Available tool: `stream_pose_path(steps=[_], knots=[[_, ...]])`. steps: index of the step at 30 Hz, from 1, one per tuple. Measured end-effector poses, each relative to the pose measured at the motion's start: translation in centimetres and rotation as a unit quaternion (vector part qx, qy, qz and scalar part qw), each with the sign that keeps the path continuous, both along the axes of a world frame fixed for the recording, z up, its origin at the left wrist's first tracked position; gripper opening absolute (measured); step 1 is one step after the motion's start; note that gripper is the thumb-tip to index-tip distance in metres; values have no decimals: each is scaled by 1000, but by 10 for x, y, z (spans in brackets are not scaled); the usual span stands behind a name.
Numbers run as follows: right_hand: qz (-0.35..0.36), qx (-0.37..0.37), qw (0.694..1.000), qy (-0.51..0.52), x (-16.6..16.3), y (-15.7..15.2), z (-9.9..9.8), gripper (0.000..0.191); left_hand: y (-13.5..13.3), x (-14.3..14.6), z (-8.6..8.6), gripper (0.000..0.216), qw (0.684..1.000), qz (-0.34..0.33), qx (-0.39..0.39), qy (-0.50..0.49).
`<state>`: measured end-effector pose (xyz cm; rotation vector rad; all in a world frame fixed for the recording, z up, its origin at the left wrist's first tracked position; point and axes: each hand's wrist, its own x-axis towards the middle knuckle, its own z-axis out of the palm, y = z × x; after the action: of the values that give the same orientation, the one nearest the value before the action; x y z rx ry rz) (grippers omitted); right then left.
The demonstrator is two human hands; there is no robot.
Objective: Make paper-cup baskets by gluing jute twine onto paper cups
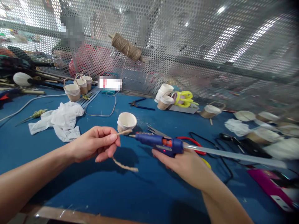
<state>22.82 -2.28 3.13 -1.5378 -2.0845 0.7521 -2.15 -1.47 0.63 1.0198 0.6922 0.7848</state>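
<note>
Left hand (93, 144) at centre-left of the frame, and the grip is tight: thumb and forefinger pinch a short jute cord (126, 168). One frayed end pokes out to the right of the fingertips and the rest curls down below the hand, hanging clear of the blue tabletop (105, 193). Across from it, the right hand (184, 163), just right of centre, is wrapped under a blue glue gun (161, 143), grip closed around its body. The nozzle points left, its tip just beside the cord's upper end, though I cannot tell whether they touch. A clear glue stick (233, 155) juts out the gun's back toward the right edge. Directly behind the cord end sits a white paper cup (126, 121), upright on the tabletop, mouth open. Under the gun lie scissors with red handles (193, 142). Moving out, there is a crumpled white bag (62, 119) at left and small cup baskets with handles (73, 91) behind it. Dark pliers (140, 104) lie at upper centre, with yellow-handled scissors (184, 99) beside more cups. Up top, a spool of jute (126, 47) hangs on the perforated metal screen (210, 46), and another person (91, 59) shows through it at upper left.
</note>
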Motion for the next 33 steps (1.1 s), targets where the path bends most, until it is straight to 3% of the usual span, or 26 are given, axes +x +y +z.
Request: stream_pose_path(steps=[2, 7, 10, 13, 15, 18, 21, 25, 29, 31, 33], knots=[[-20, 12, 1000, 16, -1, 0, 0, 18, -1, 0, 0, 19, 1000, -25, 0, 16], [6, -62, 998, 30, -6, -5, 2, 22, -1, -1, -3, 20, 998, -42, -7, 35], [41, 3, 999, -5, -4, 1, 2, 17, -1, -2, -3, 20, 999, -44, -3, 24], [12, 90, 996, 4, 0, 7, 1, 12, 1, -2, -3, 21, 999, -45, 1, 23], [-10, 106, 994, 22, 3, 7, 1, 17, 4, -3, -4, 21, 999, -34, 7, 31], [19, 36, 999, 15, 4, 1, 3, 23, 8, -6, -3, 18, 1000, -2, 15, 21], [76, -25, 997, -22, 4, 0, 6, 18, 10, -10, 0, 15, 998, 15, -1, -59], [91, -76, 993, -20, 8, 1, 8, 12, 12, -10, -1, 15, 991, 44, -29, -125], [102, -214, 968, 82, 13, 0, 7, 14, 14, -5, -7, 14, 990, 100, -52, -88], [69, -199, 953, 216, 13, 4, 7, 14, 13, -2, -9, 14, 990, 106, -55, -79], [0, -130, 925, 357, 13, 12, 7, 11, 12, -1, -10, 15, 991, 101, -51, -72]])
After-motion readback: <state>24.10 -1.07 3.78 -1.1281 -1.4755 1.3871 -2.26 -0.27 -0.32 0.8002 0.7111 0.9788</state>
